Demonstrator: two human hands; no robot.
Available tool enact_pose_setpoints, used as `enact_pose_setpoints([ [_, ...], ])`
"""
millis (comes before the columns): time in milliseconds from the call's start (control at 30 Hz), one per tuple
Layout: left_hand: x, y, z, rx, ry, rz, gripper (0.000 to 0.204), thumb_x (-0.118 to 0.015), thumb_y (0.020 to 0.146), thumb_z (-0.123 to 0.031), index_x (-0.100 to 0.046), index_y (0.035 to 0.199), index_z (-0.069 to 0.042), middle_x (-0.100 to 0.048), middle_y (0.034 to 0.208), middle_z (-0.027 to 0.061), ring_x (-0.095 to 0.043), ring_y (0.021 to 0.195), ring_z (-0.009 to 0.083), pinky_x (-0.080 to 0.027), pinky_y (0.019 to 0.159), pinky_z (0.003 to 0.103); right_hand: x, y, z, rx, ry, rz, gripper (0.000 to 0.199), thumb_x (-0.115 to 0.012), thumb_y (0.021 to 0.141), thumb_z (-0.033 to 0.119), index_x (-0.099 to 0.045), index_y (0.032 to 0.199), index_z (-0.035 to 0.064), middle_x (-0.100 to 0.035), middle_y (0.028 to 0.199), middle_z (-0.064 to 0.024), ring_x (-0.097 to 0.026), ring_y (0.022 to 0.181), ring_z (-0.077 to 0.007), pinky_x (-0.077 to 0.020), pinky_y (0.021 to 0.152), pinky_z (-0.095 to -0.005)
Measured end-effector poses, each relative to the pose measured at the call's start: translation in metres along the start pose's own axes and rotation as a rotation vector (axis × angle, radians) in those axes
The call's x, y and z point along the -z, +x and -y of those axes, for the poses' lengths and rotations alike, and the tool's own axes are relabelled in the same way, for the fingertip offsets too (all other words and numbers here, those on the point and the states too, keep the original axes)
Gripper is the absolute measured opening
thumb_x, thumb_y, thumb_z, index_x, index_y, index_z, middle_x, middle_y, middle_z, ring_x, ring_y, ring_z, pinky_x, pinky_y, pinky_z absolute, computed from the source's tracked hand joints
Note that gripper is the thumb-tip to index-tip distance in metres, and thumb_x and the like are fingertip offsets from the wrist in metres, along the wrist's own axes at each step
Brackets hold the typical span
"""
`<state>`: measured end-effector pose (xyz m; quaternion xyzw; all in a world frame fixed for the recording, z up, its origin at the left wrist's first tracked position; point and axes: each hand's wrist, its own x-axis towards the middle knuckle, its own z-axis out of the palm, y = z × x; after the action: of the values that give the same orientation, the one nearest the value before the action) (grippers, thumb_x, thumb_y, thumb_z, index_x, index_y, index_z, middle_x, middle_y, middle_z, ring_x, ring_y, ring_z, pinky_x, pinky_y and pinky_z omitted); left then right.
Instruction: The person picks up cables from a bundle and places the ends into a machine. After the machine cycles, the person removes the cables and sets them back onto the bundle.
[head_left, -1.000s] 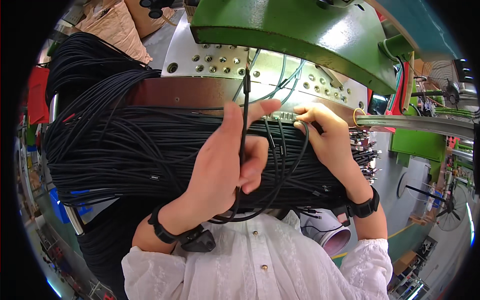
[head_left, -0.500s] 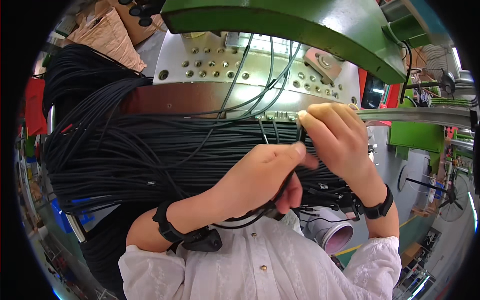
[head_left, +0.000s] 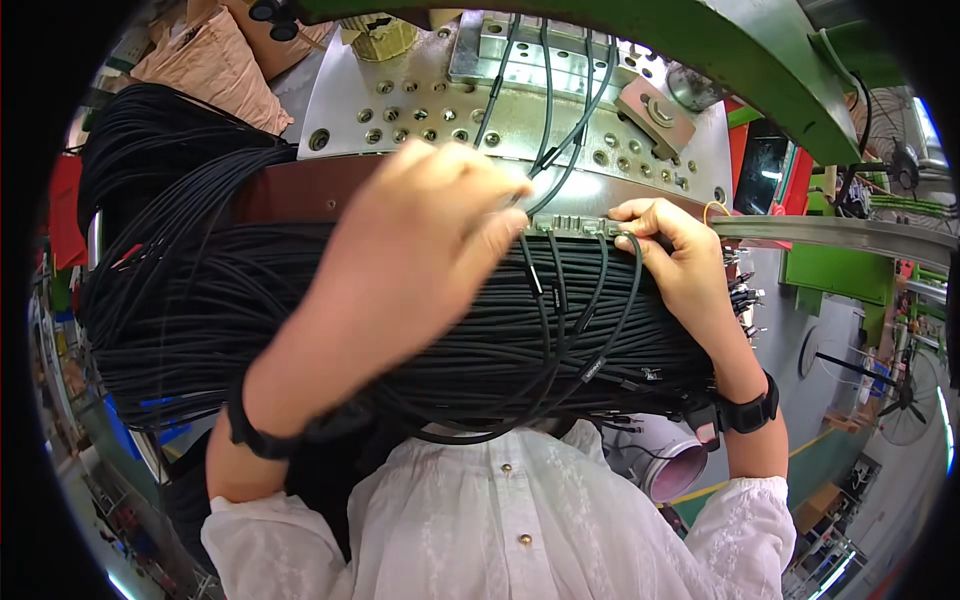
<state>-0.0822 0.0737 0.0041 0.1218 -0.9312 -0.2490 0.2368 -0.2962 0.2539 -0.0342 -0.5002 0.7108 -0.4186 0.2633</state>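
A thick bundle of black cables lies across my lap in front of a grey metal machine plate full of holes. My left hand reaches up over the bundle, its fingertips pinched at a small metal connector strip at the plate's front edge. My right hand grips the right end of that strip, with a thin black cable looping down from under its fingers. Several thin cables run from the strip up over the plate and down across the bundle.
A green machine frame arches over the plate. A brown sack lies at the upper left. A metal rail runs right from the plate. A white roll sits by my right elbow. A fan stands on the floor at the right.
My left hand has risen from the middle of the bundle to the connector strip at the plate's edge. My right hand stayed at the strip's right end. The view tipped upward.
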Motion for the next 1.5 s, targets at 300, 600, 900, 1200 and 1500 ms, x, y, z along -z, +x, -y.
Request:
enact_pose_setpoints([
  [300, -0.052, 0.097, 0.05, 0.762, -1.358, 0.267, 0.045, -0.043, 0.104, -0.032, -0.054, 0.126, 0.006, -0.064, 0.119, 0.0197, -0.066, 0.1, 0.0228, -0.054, 0.088, 0.032, 0.002, 0.002, 0.0, -0.105, 0.076, -0.006, 0.006, -0.066, 0.083, -0.004, -0.061, 0.085, -0.0039, -0.069, 0.097, -0.0124, -0.064, 0.09, -0.0171, -0.0504, 0.082, -0.0286],
  [600, -0.074, 0.091, 0.046, 0.756, -1.618, 0.349, 0.04, -0.048, 0.102, -0.03, -0.059, 0.122, 0.004, -0.059, 0.087, 0.0026, -0.061, 0.078, 0.0108, -0.058, 0.075, 0.029, 0.002, 0.006, 0.009, 0.044, -0.253, 0.048, 0.012, -0.067, 0.078, -0.007, -0.059, 0.086, -0.0027, -0.067, 0.095, -0.0115, -0.064, 0.091, -0.0209, -0.051, 0.081, -0.0317],
  [900, -0.079, 0.091, 0.047, 0.739, -1.589, 0.289, 0.031, -0.055, 0.1, -0.025, -0.062, 0.112, 0.003, -0.056, 0.077, -0.0011, -0.052, 0.067, 0.0088, -0.049, 0.064, 0.025, 0.053, 0.154, -0.039, -0.263, -0.092, -0.264, 0.046, -0.064, 0.091, 0.034, -0.061, 0.122, 0.0011, -0.064, 0.119, -0.0136, -0.059, 0.108, -0.0203, -0.0449, 0.093, -0.0335],
  [1200, -0.005, 0.063, -0.003, 0.891, -1.611, 0.304, 0.032, -0.05, 0.1, -0.022, -0.058, 0.115, 0.006, -0.054, 0.076, 0.0007, -0.053, 0.064, 0.0087, -0.051, 0.064, 0.027, 0.029, 0.128, 0.0, 0.088, -0.26, -0.268, 0.039, -0.062, 0.093, 0.032, -0.063, 0.12, 0.0032, -0.068, 0.101, -0.0081, -0.063, 0.084, -0.015, -0.0496, 0.076, -0.0282],
  [1500, 0.09, -0.012, -0.03, 1.05, -1.444, -0.233, 0.03, -0.05, 0.099, -0.031, -0.044, 0.075, -0.013, -0.03, 0.055, -0.0057, -0.024, 0.041, 0.0057, -0.019, 0.036, 0.024, -0.003, 0.11, 0.01, -0.151, -0.001, 0.15, 0.032, -0.062, 0.091, 0.035, -0.071, 0.095, 0.0045, -0.065, 0.074, -0.0018, -0.059, 0.068, -0.01, -0.0468, 0.063, -0.0246],
])
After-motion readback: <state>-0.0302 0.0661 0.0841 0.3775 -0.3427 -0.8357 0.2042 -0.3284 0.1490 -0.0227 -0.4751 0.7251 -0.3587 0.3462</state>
